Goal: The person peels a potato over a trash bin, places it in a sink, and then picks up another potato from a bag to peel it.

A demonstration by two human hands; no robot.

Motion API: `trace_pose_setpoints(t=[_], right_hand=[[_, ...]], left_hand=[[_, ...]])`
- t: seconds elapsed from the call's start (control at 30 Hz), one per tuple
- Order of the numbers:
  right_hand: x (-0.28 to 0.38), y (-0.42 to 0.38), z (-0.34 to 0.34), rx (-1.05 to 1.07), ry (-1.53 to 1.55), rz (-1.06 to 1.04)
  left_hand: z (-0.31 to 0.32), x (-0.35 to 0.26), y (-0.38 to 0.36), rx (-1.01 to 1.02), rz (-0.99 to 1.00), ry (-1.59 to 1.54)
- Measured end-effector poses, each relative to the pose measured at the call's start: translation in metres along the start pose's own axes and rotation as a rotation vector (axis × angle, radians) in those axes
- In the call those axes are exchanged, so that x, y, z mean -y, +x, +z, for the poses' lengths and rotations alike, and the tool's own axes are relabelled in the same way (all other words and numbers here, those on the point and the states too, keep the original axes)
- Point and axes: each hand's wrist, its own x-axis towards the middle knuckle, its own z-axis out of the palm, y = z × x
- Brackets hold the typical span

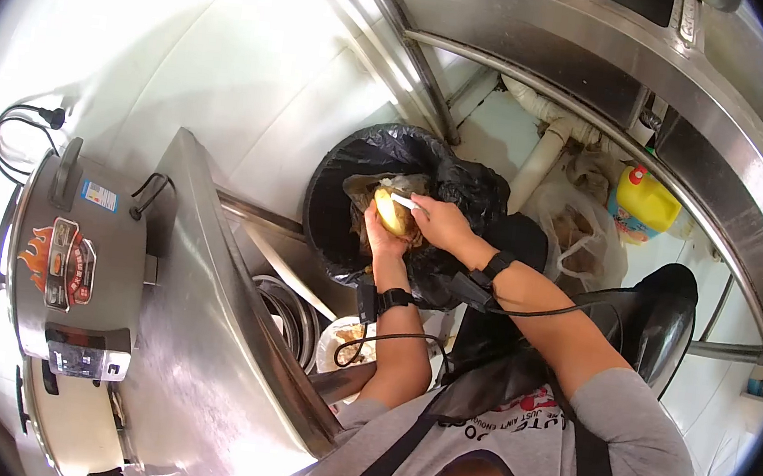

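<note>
Over a bin (320, 222) lined with a black bag, my left hand (384, 238) is closed around a yellow, rounded potato (391, 211). My right hand (446, 225) grips a white-handled peeler (408, 204), whose working end rests against the potato. That end is too small to make out clearly. Both hands are close together above the bin's mouth. Below them, inside the bag, lies brownish and pale waste (403, 184), partly covered by the hands.
A steel table (227, 380) on the left carries a grey electric cooker (105, 255). A steel sink frame (606, 48) overhangs the right side. Beneath it are a white pipe (538, 162), a plastic bag (590, 246) and a yellow bottle (642, 205). A bowl (325, 348) stands low beside the table.
</note>
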Motion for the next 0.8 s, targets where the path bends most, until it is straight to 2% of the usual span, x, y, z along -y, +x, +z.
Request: trace_pose_setpoints(t=[0.07,0.2,0.27,0.3,0.33,0.4,0.5,0.53,0.6,0.67,0.73,0.8], right_hand=[[-0.001,-0.002,0.0,0.086,-0.092,-0.076],[-0.001,-0.008,-0.004,0.114,-0.196,-0.105],[0.012,-0.02,-0.016,0.377,-0.307,-0.064],[0.002,-0.024,-0.009,0.449,-0.349,-0.149],[-0.014,-0.033,0.005,0.392,-0.308,-0.23],[-0.012,-0.034,0.007,0.353,-0.273,-0.206],[-0.002,-0.02,-0.005,0.141,-0.082,-0.147],[-0.004,-0.014,-0.003,0.02,-0.046,-0.163],[-0.002,-0.002,-0.001,-0.069,-0.042,-0.12],[0.002,0.003,-0.002,-0.028,-0.052,-0.098],[-0.002,0.002,0.0,0.023,-0.066,-0.067],[0.0,-0.002,0.003,0.091,-0.15,-0.104]], left_hand=[[0.001,0.003,0.003,-0.086,0.044,0.183],[0.003,0.01,0.002,-0.132,0.065,0.106],[-0.014,0.012,0.014,-0.153,0.101,0.014],[-0.023,0.011,0.024,-0.169,0.141,-0.079],[-0.032,0.009,0.028,-0.092,0.124,-0.103],[-0.026,0.006,0.02,-0.174,0.162,-0.047],[-0.035,0.008,0.023,-0.259,0.113,0.001],[-0.03,0.009,0.022,-0.238,0.148,0.024],[-0.021,0.006,0.02,-0.225,0.107,0.088],[-0.016,0.009,0.021,-0.161,0.092,0.138],[-0.014,0.014,0.022,-0.204,0.182,0.327],[-0.016,0.015,0.022,-0.236,0.181,0.355]])
